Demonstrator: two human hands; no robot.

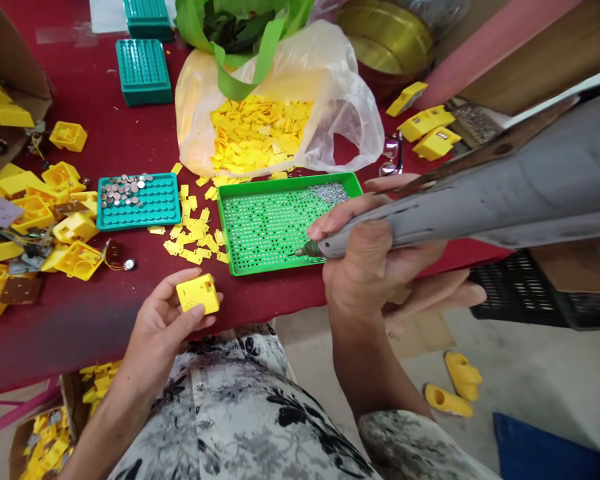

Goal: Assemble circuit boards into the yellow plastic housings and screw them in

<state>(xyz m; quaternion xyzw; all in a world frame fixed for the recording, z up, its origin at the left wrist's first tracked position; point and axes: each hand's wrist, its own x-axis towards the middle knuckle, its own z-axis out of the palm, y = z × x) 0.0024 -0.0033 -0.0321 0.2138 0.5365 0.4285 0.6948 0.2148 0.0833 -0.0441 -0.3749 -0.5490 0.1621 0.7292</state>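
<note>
My left hand grips a small yellow plastic case between thumb and fingers, just off the front edge of the table. One face of the case has a patch of small holes. My right hand is wrapped round a grey electric screwdriver, held on its side with the bit pointing left. The bit tip lies over the right part of a green perforated tray, which carries many small screws, heaped at its far right corner. Whether a screw sits on the bit is too small to tell.
Loose yellow cases and wired parts pile up on the left. A teal tray bears silver button cells. Flat yellow pieces lie beside the green tray, and more fill a plastic bag behind. Yellow slippers rest on the floor.
</note>
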